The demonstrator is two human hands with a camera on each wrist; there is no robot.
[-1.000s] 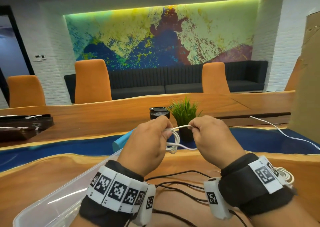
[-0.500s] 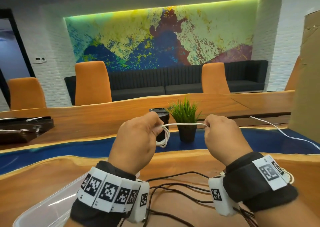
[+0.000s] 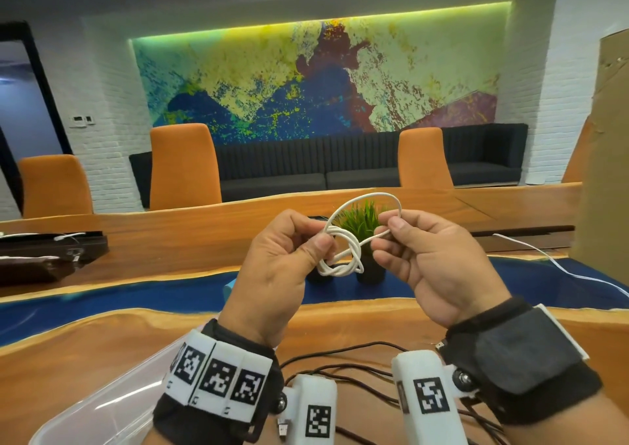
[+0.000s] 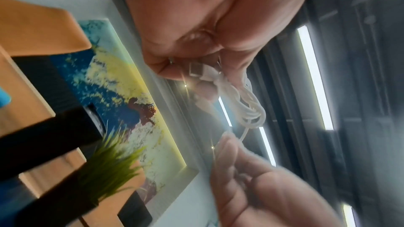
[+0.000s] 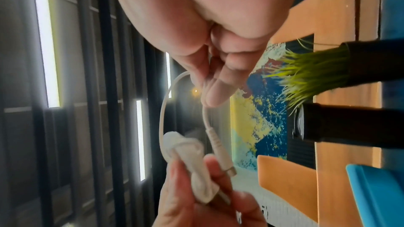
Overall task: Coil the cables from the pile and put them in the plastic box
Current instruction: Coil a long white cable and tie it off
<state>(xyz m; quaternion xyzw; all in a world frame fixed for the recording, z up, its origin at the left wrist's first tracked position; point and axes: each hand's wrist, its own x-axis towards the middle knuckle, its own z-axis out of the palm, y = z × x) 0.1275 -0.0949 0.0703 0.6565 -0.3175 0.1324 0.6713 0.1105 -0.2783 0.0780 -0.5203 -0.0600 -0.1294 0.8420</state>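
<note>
The thin white charging cable [image 3: 342,252], pulled in a taut straight line between the two hands half a second ago, is now arching in a wide loose loop above them. The left hand [image 3: 277,274] is turning thumb-up, pinching the small coiled bundle, which is hanging lower and looking fuller. The right hand [image 3: 422,261] is rotating palm-inward and moving closer, its fingertips [image 3: 394,223] pinching the cable's free end.

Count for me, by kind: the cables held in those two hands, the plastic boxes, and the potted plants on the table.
white cable: 1
plastic box: 1
potted plant: 1
Total: 3
</note>
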